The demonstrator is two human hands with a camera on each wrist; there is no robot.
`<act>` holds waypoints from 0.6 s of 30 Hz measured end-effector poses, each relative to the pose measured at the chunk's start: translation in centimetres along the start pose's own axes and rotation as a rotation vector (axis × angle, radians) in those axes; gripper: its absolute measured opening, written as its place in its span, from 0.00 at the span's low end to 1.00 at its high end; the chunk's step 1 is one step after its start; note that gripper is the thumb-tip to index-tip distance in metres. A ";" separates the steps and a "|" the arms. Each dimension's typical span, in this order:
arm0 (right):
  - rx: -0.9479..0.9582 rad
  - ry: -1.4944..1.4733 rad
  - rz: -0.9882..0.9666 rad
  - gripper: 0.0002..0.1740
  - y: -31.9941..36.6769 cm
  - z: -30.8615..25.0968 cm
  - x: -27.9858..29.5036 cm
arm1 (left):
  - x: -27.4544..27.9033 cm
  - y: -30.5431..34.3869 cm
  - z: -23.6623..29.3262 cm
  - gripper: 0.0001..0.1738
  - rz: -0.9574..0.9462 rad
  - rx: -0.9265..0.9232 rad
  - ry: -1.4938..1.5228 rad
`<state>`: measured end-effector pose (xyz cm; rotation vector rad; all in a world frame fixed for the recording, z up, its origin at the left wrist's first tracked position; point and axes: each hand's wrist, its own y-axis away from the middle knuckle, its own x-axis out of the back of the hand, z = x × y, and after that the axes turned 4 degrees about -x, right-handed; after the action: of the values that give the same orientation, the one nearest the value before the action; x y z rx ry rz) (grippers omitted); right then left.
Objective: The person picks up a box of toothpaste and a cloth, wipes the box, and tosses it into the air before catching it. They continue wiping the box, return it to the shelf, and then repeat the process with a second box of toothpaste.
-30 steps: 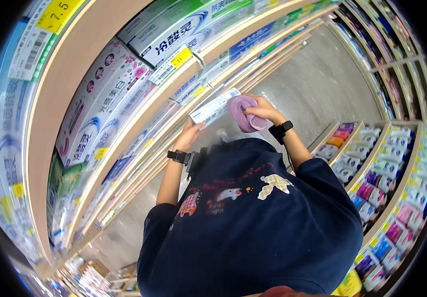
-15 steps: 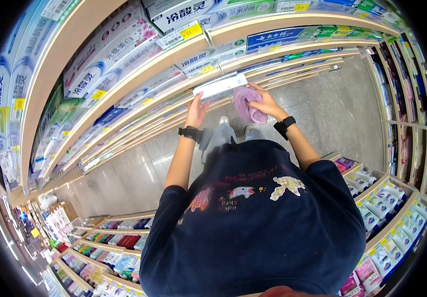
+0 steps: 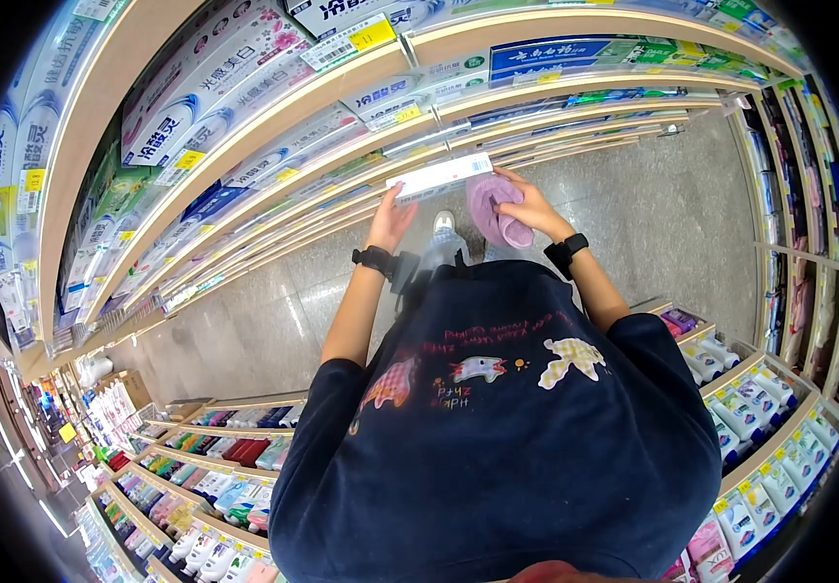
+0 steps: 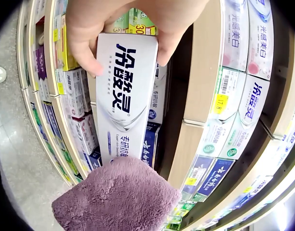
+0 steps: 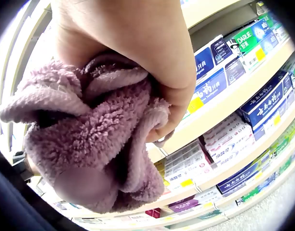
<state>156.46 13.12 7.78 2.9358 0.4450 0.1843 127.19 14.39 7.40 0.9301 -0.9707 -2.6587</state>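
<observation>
In the head view, a white toothpaste box (image 3: 444,175) is held out in front of the chest. My left hand (image 3: 390,223) grips one end of it, with thumb and fingers on opposite sides in the left wrist view. Dark lettering covers the face of the box (image 4: 123,91) there. A fuzzy purple cloth (image 3: 490,212) is bunched in my right hand (image 3: 536,212), close to the box's other end. The cloth (image 4: 118,197) overlaps the lower end of the box in the left wrist view. Seen from the right wrist, folds of cloth (image 5: 99,120) hide most of the fingertips.
Shelves of toothpaste boxes (image 3: 210,83) rise ahead and to the left, with price tags (image 3: 373,34) along their edges. Behind the body are lower shelves with bottles and packs (image 3: 745,403). Grey floor (image 3: 653,209) lies between, with a shoe (image 3: 443,222) below the hands.
The head view has turned, bringing the box closer to level in the picture. Both hands keep hold of the box and the cloth. Over the last half second they shift only slightly.
</observation>
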 end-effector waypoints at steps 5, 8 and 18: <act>-0.032 0.011 -0.008 0.36 -0.4 -0.9 0.3 | 0.1 -2.0 -0.3 0.28 -0.013 -0.027 0.066; -0.035 -0.027 0.000 0.36 -1.0 -0.7 0.4 | -0.5 -2.4 0.2 0.27 -0.017 -0.041 0.084; -0.342 -1.161 0.272 0.25 -1.9 -0.5 4.4 | -1.4 -3.4 2.7 0.32 0.010 0.067 0.010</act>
<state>160.02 16.30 8.37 2.2300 -0.1575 -1.1965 126.84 18.97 7.60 0.9485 -1.0653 -2.6253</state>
